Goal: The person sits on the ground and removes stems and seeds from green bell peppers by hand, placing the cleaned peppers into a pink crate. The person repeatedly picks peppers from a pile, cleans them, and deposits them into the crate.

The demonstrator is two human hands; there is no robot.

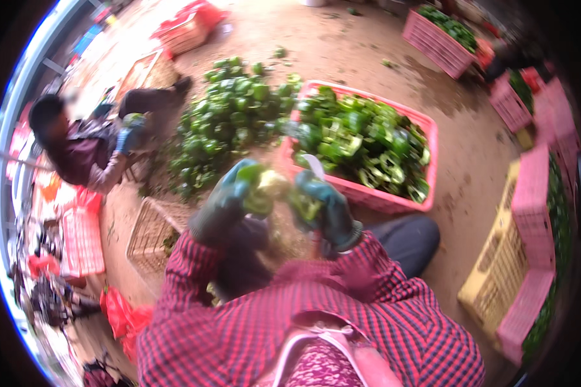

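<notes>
My left hand (220, 203), in a blue-green coated work glove, grips an opened green bell pepper piece (257, 200). A pale seed core (274, 186) shows at its inner side, blurred by motion. My right hand (333, 208), gloved alike, is closed around a knife whose blade (313, 166) points up and away from me. Another cut pepper piece (306, 205) is held in that same hand, against the palm side. Just beyond the right hand stands a pink plastic crate (356, 196) heaped with cut green peppers (363, 140).
Whole green peppers (232, 106) lie piled on the dirt floor ahead. A beige crate (150, 234) sits at my left. A seated person (84, 150) in gloves handles a pepper beyond it. Yellow (496, 256) and pink crates (535, 208) line the right side.
</notes>
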